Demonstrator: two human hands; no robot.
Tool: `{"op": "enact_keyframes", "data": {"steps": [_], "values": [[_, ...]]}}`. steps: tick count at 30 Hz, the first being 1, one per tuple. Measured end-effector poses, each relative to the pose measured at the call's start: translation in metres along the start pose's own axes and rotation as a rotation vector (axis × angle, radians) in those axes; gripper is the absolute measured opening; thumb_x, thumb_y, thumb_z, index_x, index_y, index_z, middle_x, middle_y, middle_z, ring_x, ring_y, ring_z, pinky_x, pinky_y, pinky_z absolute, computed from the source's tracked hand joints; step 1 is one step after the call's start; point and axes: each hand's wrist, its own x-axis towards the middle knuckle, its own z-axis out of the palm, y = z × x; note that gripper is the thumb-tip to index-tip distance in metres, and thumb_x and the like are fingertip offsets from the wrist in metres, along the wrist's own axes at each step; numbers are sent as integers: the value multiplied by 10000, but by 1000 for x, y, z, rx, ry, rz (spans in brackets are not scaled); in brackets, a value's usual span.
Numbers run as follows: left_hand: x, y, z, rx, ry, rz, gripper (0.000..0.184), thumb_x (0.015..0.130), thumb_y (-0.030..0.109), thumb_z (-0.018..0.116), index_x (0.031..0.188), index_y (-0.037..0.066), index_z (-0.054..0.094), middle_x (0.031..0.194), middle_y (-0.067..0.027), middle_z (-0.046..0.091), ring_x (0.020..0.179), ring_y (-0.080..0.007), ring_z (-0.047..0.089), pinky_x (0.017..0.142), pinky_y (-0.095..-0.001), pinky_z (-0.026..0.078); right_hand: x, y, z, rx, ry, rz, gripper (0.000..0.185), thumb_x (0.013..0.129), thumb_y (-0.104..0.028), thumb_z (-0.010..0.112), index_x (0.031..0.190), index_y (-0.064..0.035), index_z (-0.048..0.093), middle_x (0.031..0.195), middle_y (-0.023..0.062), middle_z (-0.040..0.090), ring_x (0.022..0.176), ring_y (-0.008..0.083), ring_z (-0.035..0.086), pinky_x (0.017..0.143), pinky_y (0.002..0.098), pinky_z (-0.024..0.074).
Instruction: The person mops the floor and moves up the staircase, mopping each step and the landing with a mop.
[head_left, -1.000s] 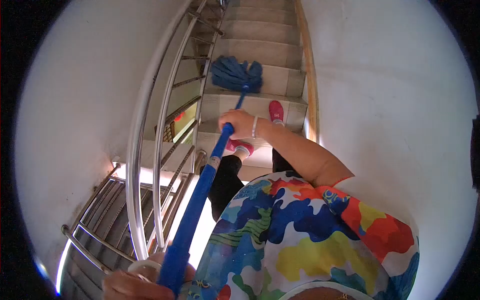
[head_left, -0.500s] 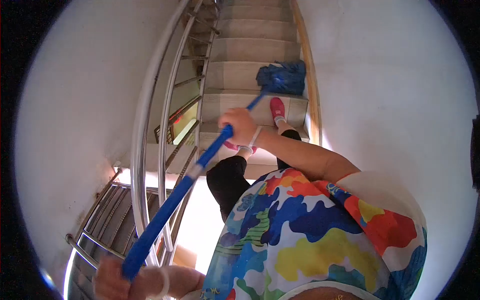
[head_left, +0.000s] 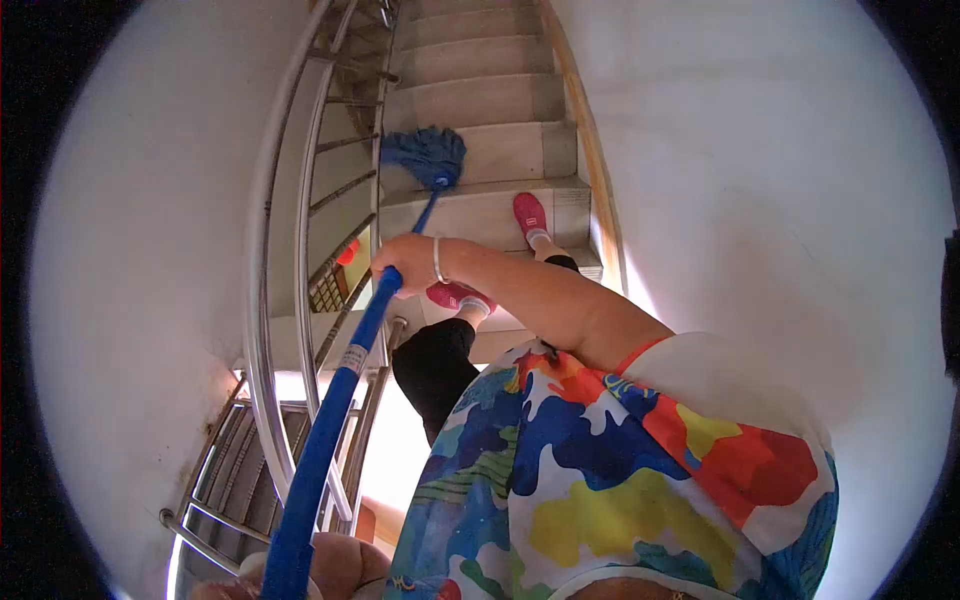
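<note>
Mop head (head_left: 432, 158) now lies left on the step (head_left: 505, 155), no longer right, stroke spanning its width; right hand (head_left: 405, 263) and left hand (head_left: 342, 568) wrap the blue handle (head_left: 322, 440).

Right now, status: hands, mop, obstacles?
Right hand, left hand on blue handle. Mop head on step ahead of feet. Railing close on its left.
</note>
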Motion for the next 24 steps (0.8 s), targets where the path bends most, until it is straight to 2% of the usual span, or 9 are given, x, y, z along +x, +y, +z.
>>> {"op": "enact_keyframes", "data": {"steps": [6,8,12,14,17,18,19,22,24], "values": [[-45,-28,12,-323,493,22,290,809,208,432,543,177,320,498,32,306,428,-96,292,490,-262,269,-78,20,-52,-141,-115,178,206,572,-235,682,737,-138,605,722,108,619,716,309,607,616,416,464],[-78,-46,27,-59,765,-125,348,899,235,391,557,175,370,481,30,341,388,-88,344,445,-244,312,-106,41,-57,-206,-180,221,211,579,-246,692,726,-131,595,713,104,613,717,314,604,613,425,458],[-143,-39,45,-279,913,-280,334,892,215,386,566,164,337,503,15,340,434,-97,357,482,-262,347,-110,43,-36,-308,-433,357,183,608,-243,678,737,-135,608,732,105,622,755,323,608,628,445,462],[-197,-20,50,15,1284,-549,335,892,227,395,580,150,303,530,-6,354,487,-120,393,551,-289,394,-99,32,-11,-334,-571,345,162,622,-230,660,755,-147,619,743,102,628,771,322,612,637,446,467],[-313,17,75,15,1439,-693,306,895,224,371,610,128,314,566,-39,421,595,-183,547,681,-349,501,-106,69,63,-312,-896,336,189,643,-198,630,832,-201,640,781,80,645,805,301,627,661,462,473],[-314,21,88,114,1428,-745,307,898,237,376,617,123,326,579,-40,451,614,-191,577,704,-368,525,-101,40,53,-401,-972,336,326,652,-175,627,967,-259,605,844,42,649,849,272,626,674,472,459],[-316,27,102,-23,1556,-736,310,903,241,372,623,114,326,590,-41,457,613,-193,582,694,-366,523,-106,40,62,-394,-984,329,326,652,-175,627,967,-259,605,844,42,649,849,272,626,674,472,459],[-335,44,119,19,1581,-825,318,908,250,363,625,113,322,620,-45,475,654,-216,596,710,-359,516,-114,41,76,-422,-1036,408,599,659,-137,624,1198,-336,453,987,-23,637,947,245,605,720,444,432],[-343,47,128,45,1627,-849,317,910,247,363,622,114,354,643,-42,489,720,-235,601,752,-366,499,-118,41,81,-440,-1008,405,551,653,-146,630,1161,-315,500,974,-13,644,942,242,606,727,447,428]]}}
